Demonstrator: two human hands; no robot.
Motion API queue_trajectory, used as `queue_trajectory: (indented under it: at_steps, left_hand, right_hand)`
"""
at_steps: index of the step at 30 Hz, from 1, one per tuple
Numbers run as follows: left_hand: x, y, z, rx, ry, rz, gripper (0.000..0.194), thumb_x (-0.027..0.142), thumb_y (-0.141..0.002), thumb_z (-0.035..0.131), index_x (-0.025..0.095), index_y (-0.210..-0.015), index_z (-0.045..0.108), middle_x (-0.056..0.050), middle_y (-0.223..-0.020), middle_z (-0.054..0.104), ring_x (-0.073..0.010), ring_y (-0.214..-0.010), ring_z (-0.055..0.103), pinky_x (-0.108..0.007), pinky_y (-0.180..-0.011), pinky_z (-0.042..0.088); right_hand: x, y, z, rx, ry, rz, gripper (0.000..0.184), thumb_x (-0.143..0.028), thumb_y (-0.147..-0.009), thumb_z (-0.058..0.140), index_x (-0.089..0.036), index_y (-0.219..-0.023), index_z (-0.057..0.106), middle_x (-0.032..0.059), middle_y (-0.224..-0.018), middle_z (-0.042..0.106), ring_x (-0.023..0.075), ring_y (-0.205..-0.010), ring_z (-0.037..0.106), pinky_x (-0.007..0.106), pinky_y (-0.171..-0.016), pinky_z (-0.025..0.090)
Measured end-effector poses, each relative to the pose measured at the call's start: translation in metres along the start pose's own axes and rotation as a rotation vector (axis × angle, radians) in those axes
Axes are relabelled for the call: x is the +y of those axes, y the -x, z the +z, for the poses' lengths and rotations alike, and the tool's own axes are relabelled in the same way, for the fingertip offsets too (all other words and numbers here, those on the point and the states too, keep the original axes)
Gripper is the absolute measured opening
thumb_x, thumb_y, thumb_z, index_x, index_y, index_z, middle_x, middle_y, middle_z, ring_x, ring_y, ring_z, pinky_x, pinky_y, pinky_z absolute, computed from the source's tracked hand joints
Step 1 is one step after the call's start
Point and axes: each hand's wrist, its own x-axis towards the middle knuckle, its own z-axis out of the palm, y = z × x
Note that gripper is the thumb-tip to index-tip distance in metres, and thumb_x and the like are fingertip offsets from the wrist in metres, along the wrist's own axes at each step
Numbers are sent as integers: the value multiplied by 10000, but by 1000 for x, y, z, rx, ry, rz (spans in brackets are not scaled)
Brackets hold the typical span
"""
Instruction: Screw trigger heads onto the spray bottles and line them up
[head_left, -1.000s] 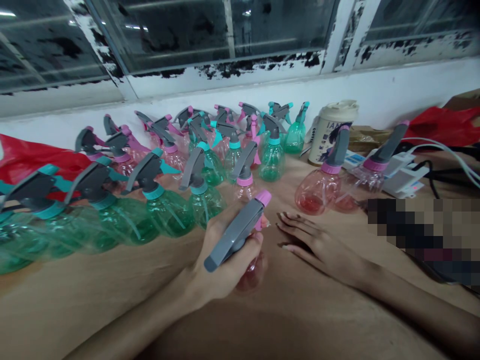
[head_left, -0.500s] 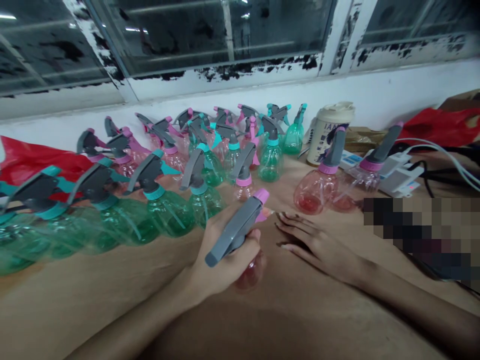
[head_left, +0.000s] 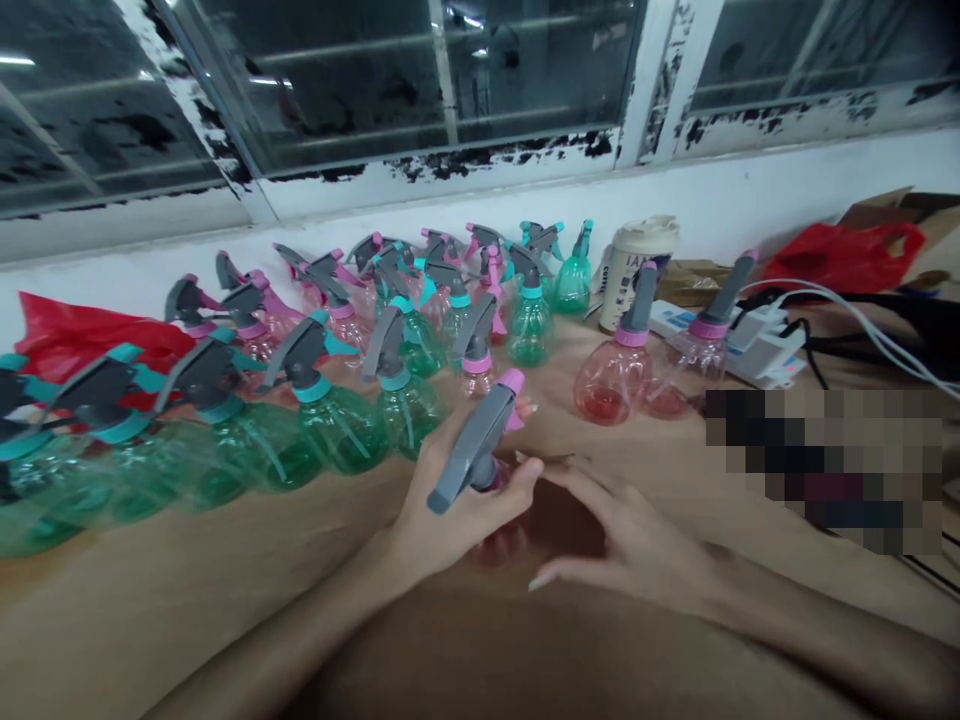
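My left hand (head_left: 450, 495) is around the neck of a pink spray bottle (head_left: 480, 445) standing at the table's middle. Its grey trigger head with a pink nozzle rises above my fingers, and the pink body shows only partly below my thumb. Just to the right, my right hand (head_left: 626, 530) is open, thumb and fingers spread, the fingertips close to the bottle. Whether they touch it I cannot tell. Beyond my left hand stand a green spray bottle (head_left: 409, 415) and a pink-collared one (head_left: 478, 375). Two more pink spray bottles (head_left: 611, 385) stand further right.
Several green bottles (head_left: 341, 430) line the left side, with more pink and green ones behind. A paper cup (head_left: 637, 265), a power strip (head_left: 765, 350) with white cables and a red bag (head_left: 840, 255) lie at the back right. Another red bag (head_left: 97, 345) is at left.
My right hand has lifted from lying flat on the table and moved towards the bottle, its thumb spreading. My left thumb has straightened outward. The camera view has shifted slightly.
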Motion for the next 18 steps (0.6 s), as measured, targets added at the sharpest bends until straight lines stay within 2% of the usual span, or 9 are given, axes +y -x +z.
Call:
queue_trajectory:
  at_steps: [3,6,9,11,15,18]
  left_hand:
    - [-1,-2,7,1,-7,47,337,262,-772,599,243,-1093,498,-39,-1033,616,-155,-725,623,-310,-681,550]
    - [-1,-5,16,21,-7,69,348,263,-770,612,253,-1094,483,-38,-1048,602,-196,-940,591,-351,-820,511]
    - [1,-9,23,1,21,32,360,297,-769,613,255,-1096,468,-45,-1030,585,-203,-912,590,-368,-792,518]
    - [3,-10,26,-5,32,41,441,303,-749,631,257,-1141,434,-50,-1045,561,-207,-899,583,-386,-808,511]
    - [0,-8,26,-9,-2,126,705,293,-695,674,248,-1286,291,-93,-1248,459,-258,-1100,490,-441,-952,419]
    - [-16,4,23,-47,-58,136,672,296,-724,635,216,-1292,285,-121,-1299,411,-282,-1184,428,-473,-1002,358]
  right_hand:
    - [-17,-3,2,63,-11,36,695,-569,-675,642,-233,-1240,416,85,-1186,556,260,-1065,536,426,-876,459]
    - [-22,-7,4,120,0,48,639,-563,-688,635,-184,-1167,451,99,-1087,579,257,-994,544,421,-825,469]
    - [-21,-7,4,193,35,56,563,-530,-728,614,-172,-1131,451,107,-1045,579,259,-967,538,427,-801,461]
    - [-19,-6,1,210,66,60,501,-508,-744,607,-179,-1093,463,101,-1021,583,260,-954,540,432,-794,455]
    - [-13,-1,-11,197,110,54,440,-477,-754,601,-196,-1064,467,87,-1002,594,251,-938,553,436,-794,451]
    - [-4,1,-23,210,154,52,437,-471,-756,597,-201,-1073,464,84,-1017,598,249,-958,556,428,-806,454]
